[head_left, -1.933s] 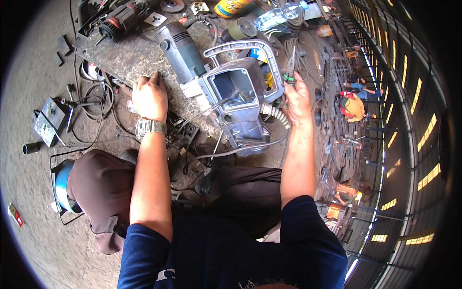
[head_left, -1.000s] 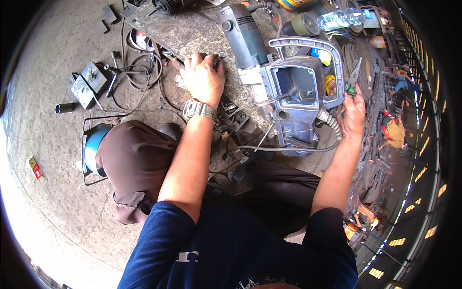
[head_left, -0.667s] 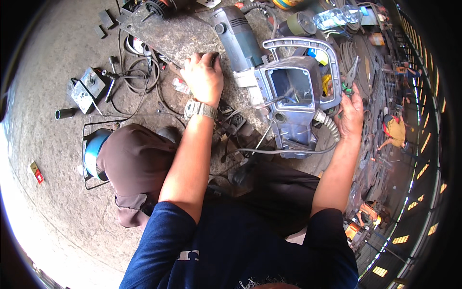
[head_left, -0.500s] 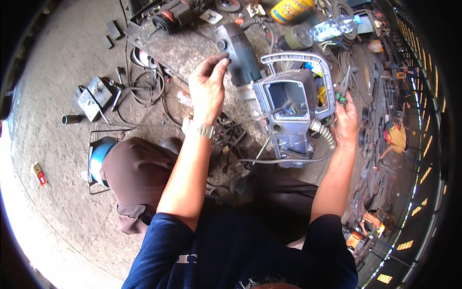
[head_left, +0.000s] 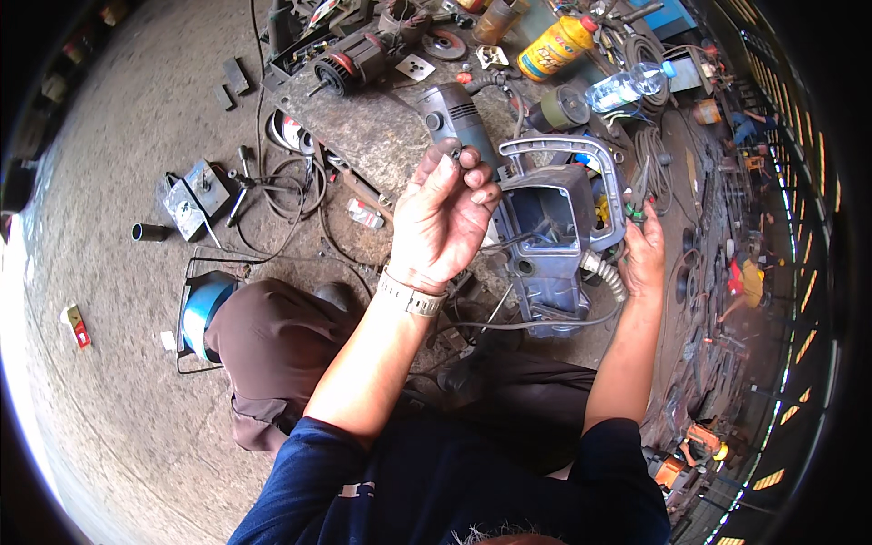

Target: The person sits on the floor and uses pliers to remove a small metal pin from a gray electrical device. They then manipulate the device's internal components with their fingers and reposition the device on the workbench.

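Note:
A grey-blue power tool housing (head_left: 545, 291) with an open rectangular cavity stands before me, a loop handle (head_left: 559, 145) on top. Beyond its left side lies a cylindrical grey motor body (head_left: 459, 113). My left hand (head_left: 445, 209) is turned palm up left of the housing, its fingers curled and the fingertips pinching a small dark piece (head_left: 457, 154). At the housing's right side, my right hand (head_left: 646, 250) is closed around a green-handled tool (head_left: 635, 213), mostly hidden by the fingers. A corrugated grey sleeve (head_left: 604, 272) on a cable sits beside that hand.
A motor part (head_left: 350, 64), a yellow bottle (head_left: 556, 47) and a clear plastic bottle (head_left: 627, 86) lie at the back. Coiled cable (head_left: 295, 186) and a metal box (head_left: 195, 200) are on the floor at left. Far right, another person (head_left: 749, 282) is visible.
My left hand has moved right toward the housing and turned its palm up. The view has shifted slightly, so the scene sits lower. My right hand stays beside the housing.

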The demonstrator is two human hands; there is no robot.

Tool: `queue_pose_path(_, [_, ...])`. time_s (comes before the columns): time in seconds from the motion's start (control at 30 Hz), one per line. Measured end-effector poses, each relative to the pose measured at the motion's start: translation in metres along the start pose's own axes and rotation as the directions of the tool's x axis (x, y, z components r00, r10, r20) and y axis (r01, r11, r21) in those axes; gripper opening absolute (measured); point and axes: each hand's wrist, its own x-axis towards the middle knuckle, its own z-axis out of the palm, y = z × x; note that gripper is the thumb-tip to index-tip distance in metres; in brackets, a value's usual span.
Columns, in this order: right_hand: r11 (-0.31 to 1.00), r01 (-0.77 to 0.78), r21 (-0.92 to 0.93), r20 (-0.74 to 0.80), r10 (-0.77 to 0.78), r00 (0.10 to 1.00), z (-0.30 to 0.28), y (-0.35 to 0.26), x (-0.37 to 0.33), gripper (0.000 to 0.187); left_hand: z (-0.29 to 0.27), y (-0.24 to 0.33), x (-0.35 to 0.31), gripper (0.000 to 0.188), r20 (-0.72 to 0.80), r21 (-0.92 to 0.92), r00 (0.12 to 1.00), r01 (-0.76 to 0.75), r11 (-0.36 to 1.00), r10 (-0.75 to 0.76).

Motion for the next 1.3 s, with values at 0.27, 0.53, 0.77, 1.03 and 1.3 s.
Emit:
queue_pose_path(0.27, [1.000, 0.000, -0.027, 0.023, 0.001, 1.000, -0.006, 0.002, 0.001, 0.074, 0.003, 0.000, -0.003, 0.022, 0.061, 0.033, 0.998, 0.028, 0.999, -0.030])
queue_pose_path(0.53, [1.000, -0.002, 0.005, 0.067, 0.002, 0.998, -0.002, -0.004, -0.001, 0.075, 0.003, -0.002, -0.001, 0.019, 0.054, 0.011, 0.998, 0.029, 1.000, -0.029])
queue_pose_path(0.77, [1.000, 0.000, -0.002, 0.031, 0.000, 1.000, -0.004, 0.000, 0.000, 0.073, 0.003, -0.003, -0.001, 0.016, 0.034, -0.005, 0.999, 0.031, 1.000, -0.031])
queue_pose_path(1.03, [1.000, -0.004, 0.004, 0.059, 0.004, 0.998, 0.001, -0.005, -0.001, 0.069, 0.002, -0.003, -0.002, 0.015, -0.012, 0.006, 1.000, 0.023, 1.000, -0.022])
queue_pose_path(1.3, [1.000, -0.003, -0.027, 0.018, 0.004, 1.000, 0.000, -0.002, -0.001, 0.072, -0.001, -0.005, 0.000, 0.020, 0.036, 0.061, 0.999, 0.026, 0.998, -0.028])
